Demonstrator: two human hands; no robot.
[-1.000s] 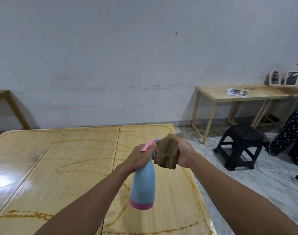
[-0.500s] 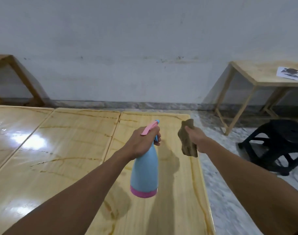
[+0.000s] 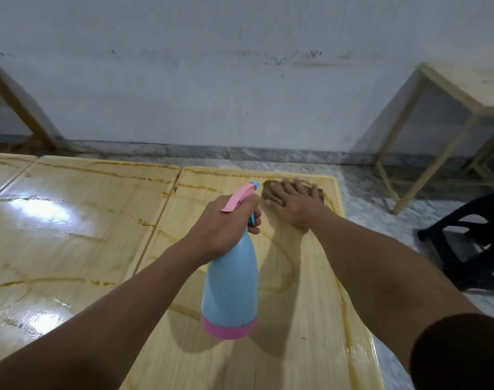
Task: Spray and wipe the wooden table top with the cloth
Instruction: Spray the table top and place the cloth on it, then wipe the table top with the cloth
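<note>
My left hand point(image 3: 226, 223) grips the neck of a light blue spray bottle point(image 3: 230, 285) with a pink trigger and pink base, held above the glossy wooden table top point(image 3: 296, 319). My right hand point(image 3: 295, 202) lies flat with straight fingers on a brown cloth point(image 3: 268, 191), pressing it onto the far right corner of the table. Most of the cloth is hidden under the hand. The table's surface shows brown streaks and wet glare.
Adjoining wooden table tops point(image 3: 79, 229) extend to the left. A second wooden table point(image 3: 471, 88) stands at the right by the grey wall. A black plastic stool point(image 3: 476, 249) sits on the marble floor to the right of the table's edge.
My right hand has brought the cloth down from the air onto the far right corner of the table and flattened on it. The view has tilted downward. The bottle stays in my left hand.
</note>
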